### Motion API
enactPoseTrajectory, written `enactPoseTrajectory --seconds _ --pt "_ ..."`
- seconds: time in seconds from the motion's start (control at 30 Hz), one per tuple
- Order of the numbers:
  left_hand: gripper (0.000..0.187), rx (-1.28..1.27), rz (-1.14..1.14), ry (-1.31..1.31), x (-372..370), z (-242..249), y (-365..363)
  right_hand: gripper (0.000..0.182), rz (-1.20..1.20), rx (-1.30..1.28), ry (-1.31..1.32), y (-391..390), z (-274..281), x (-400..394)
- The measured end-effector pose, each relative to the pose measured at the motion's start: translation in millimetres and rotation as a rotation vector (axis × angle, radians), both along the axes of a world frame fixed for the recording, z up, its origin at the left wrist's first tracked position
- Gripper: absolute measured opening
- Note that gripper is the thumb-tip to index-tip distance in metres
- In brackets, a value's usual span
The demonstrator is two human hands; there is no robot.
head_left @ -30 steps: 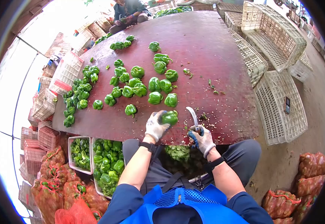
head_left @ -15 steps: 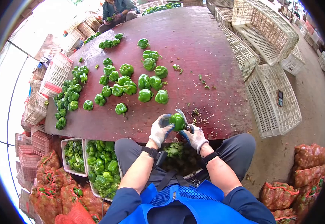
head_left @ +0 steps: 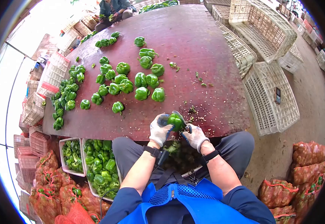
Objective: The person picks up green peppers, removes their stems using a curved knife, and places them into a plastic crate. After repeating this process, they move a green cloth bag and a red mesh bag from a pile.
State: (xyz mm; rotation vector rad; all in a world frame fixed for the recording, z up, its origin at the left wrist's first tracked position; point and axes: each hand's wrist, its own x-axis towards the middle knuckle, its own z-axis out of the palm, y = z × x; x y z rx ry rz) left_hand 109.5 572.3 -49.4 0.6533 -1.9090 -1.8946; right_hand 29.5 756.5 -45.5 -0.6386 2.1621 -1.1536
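Head view, sole view on record. Step in hand, judged from the pose: trimming or coring of one green pepper (head_left: pixel 176 121), held above the near edge of the dark red counter (head_left: pixel 207 48), directly in front of the seated person. Left hand (head_left: pixel 159 130), gloved, was closed around the pepper from its left and underside, fingers curled, grip firm. Right hand (head_left: pixel 195 136), gloved, was closed on the handle of a curved knife (head_left: pixel 180 116), the blade lying against the top right of the pepper; how deep the blade sat could not be told. Next move, as a judgement: the cut would call for the pepper to be held steady or turned against the blade, with the left fingers kept out of the edge's path. Pale seeds and green scraps (head_left: pixel 203 115) lay scattered on the counter just right of the hands. Loose peppers (head_left: pixel 140 80), a cluster, lay farther out at the counter's middle; a second heap (head_left: pixel 67 95) lay along its left edge. Crate of peppers (head_left: pixel 102 164), white, stood on the ground at near left beside the person's leg. Empty white crates (head_left: pixel 270 97) were stacked to the right of the counter, one with a small dark device on top. Red mesh sacks (head_left: pixel 308 156) stood at near right and near left. Another person (head_left: pixel 112 9) sat at the far end of the counter, handling peppers.
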Motion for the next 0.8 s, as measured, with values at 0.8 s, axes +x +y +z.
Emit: enactPoseTrajectory --seconds 0.8 --pt "0.052 0.418 -0.251 -0.048 16 37 4 0.046 -0.115 -0.66 -0.722 9 28 -2"
